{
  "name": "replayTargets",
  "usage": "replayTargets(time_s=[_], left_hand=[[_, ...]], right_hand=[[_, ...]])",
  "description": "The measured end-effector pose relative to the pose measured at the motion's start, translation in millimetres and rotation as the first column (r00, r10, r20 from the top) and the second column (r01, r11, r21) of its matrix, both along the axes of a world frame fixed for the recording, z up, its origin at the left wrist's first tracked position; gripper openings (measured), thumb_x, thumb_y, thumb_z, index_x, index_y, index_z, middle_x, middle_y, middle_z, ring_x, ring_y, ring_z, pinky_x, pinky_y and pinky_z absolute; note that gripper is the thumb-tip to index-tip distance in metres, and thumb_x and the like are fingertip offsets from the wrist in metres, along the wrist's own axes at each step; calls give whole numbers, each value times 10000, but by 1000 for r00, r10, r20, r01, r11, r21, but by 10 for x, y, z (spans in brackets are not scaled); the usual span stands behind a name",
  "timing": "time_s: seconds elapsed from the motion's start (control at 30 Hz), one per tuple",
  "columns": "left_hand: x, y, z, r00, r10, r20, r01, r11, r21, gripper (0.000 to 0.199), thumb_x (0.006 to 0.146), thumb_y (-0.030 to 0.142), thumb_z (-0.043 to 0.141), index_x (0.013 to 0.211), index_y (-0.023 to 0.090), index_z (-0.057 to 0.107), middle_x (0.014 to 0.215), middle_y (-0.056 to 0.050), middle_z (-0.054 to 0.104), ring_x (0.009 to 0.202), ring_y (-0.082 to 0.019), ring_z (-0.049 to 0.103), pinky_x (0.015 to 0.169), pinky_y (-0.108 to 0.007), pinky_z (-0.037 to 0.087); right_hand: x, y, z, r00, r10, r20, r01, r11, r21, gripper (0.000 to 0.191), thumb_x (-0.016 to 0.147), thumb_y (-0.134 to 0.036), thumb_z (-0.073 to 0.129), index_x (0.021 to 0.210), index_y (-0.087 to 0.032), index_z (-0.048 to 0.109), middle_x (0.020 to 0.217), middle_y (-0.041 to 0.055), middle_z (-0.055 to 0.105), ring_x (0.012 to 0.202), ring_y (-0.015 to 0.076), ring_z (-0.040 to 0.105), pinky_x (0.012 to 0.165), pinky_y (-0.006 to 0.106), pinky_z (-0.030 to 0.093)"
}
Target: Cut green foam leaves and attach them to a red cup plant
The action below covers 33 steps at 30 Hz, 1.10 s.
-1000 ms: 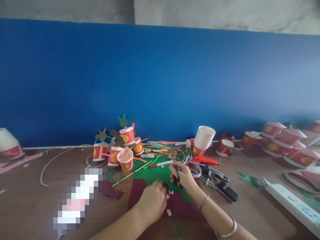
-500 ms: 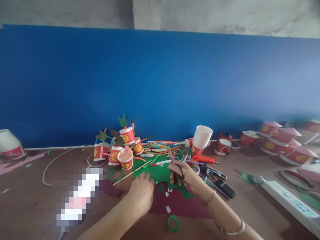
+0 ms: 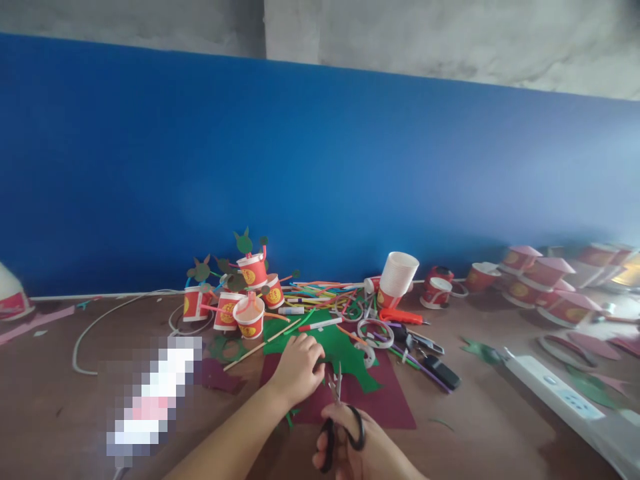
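Observation:
My right hand (image 3: 350,433) grips black-handled scissors (image 3: 339,385) near the table's front, the blades parted and pointing away from me. Just left of the blades, my left hand (image 3: 299,367) has its fingers curled over the papers; what they hold, if anything, is hidden. Beneath the hands lie a cut green sheet (image 3: 345,350) and a maroon sheet (image 3: 390,407). A small green scrap (image 3: 291,417) shows by my left wrist. A red-and-white marker (image 3: 320,325) rests on the green sheet.
Red paper-cup figures (image 3: 249,317) stand back left, beside many coloured straws (image 3: 325,293). Stacked white cups (image 3: 399,273), an orange-red tool (image 3: 400,316), tape rolls (image 3: 375,333) and keys (image 3: 440,371) lie right of centre. A power strip (image 3: 555,387) sits far right.
My right hand has drawn the scissors down toward me, and the blades have parted. My left hand has shifted slightly up and right. White and green scraps on the maroon sheet no longer show.

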<state>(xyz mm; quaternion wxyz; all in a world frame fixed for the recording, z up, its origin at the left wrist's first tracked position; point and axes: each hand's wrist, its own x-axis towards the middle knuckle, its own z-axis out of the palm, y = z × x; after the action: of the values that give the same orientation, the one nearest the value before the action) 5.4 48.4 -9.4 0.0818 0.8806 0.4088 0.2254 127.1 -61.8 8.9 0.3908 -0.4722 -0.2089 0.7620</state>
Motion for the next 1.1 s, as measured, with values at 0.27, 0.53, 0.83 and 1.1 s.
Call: replayTargets(time_s=[0.27,0.53,0.83,1.1], left_hand=[[-9,7,-11,999,-31,11,31,999,27,120,732,179,600,848,196,575,894,-22,591,913,-206,497,800,-343,382],[-28,42,-1,1000,5,-10,-5,999,46,75,758,151,557,817,194,546,850,-19,573,883,-199,483,790,-338,367],[-45,32,-9,984,-159,-82,175,952,250,176,831,295,495,697,184,517,753,-33,535,767,-197,462,706,-339,344],[-37,6,-33,976,-218,-31,219,950,223,239,880,317,438,704,182,524,751,-34,526,734,-182,449,693,-327,352]], right_hand=[[-170,181,-29,964,-256,68,252,966,57,388,634,-423,712,817,-178,474,566,0,614,523,149,624,389,174,412],[-254,244,-22,883,-464,64,449,878,164,425,581,-467,748,763,-170,506,557,-21,586,512,122,598,417,174,438],[-261,337,102,884,-465,-53,465,860,212,391,582,-444,751,734,-153,538,618,-1,614,548,116,596,465,188,457],[-216,326,35,892,-452,-31,450,876,171,373,581,-412,752,751,-158,538,614,-1,610,556,121,597,490,200,459]])
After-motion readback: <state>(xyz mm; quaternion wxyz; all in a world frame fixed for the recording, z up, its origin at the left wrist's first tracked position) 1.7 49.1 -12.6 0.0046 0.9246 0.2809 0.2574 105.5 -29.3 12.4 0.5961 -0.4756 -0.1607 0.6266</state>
